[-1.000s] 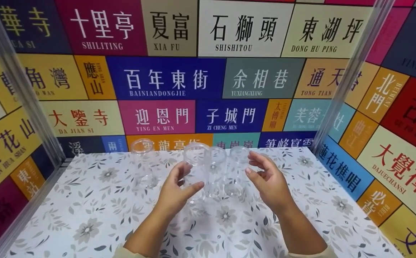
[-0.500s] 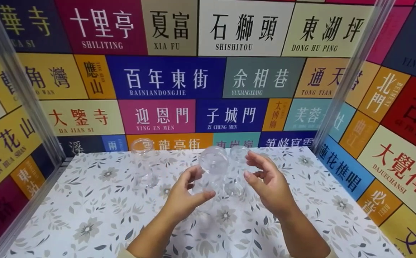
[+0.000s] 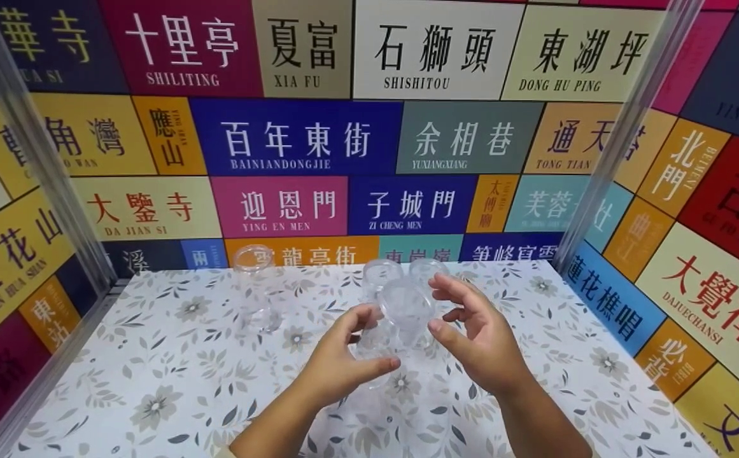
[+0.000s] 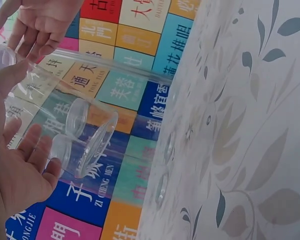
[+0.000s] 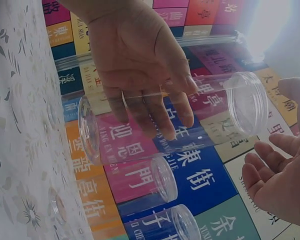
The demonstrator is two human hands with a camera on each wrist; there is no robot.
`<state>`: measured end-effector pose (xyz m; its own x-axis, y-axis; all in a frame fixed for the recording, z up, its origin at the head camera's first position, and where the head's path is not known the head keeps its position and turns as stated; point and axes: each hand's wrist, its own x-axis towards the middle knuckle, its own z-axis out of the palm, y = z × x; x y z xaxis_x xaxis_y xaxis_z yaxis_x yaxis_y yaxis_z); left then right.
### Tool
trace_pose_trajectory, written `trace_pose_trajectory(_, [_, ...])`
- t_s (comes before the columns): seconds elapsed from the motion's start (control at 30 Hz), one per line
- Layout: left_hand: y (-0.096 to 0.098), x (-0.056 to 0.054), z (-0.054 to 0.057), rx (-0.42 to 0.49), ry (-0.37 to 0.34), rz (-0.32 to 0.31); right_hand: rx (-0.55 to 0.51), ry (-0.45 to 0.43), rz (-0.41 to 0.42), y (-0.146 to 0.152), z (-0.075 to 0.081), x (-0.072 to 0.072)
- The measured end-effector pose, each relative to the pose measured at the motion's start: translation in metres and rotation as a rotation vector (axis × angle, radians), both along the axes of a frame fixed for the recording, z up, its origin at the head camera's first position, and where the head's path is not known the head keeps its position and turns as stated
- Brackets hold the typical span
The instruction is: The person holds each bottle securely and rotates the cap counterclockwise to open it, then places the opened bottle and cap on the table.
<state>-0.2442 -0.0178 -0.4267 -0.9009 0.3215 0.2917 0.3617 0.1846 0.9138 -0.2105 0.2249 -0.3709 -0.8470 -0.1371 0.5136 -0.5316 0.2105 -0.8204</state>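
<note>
A clear, tall cylindrical plastic jar (image 5: 210,120) is held in the air by my left hand (image 3: 337,359), with thumb and fingers around its body. Its wide top, which looks capped in the right wrist view, leans toward my right hand (image 3: 487,337). My right hand's fingers are loosely bent beside that top, and a gap shows between them and the jar in the right wrist view. Beyond the hands stand two similar clear jars, one on the left (image 3: 380,272) and one on the right (image 3: 429,268), both partly hidden.
Another clear jar (image 3: 253,289) stands apart at the back left of the table. A white cloth with grey flowers and leaves (image 3: 159,407) covers the tabletop. Colourful panels with Chinese lettering (image 3: 296,140) rise behind and at both sides, with clear corner posts (image 3: 624,133).
My left hand has carried the jar rightward and a little nearer, and the jar's top has tipped toward my right hand. My right hand has shifted only slightly.
</note>
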Motion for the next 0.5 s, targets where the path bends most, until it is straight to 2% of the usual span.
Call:
trace_pose_trajectory(0.37, [0.0040, 0.0053, -0.0005, -0.035, -0.029, -0.024, 0.008, 0.016, 0.011, -0.0029, -0.0011, 0.0006])
trace_pose_trajectory(0.5, [0.0041, 0.0054, -0.0008, -0.041, -0.028, -0.026, 0.014, -0.022, 0.000, -0.0026, -0.0027, -0.0011])
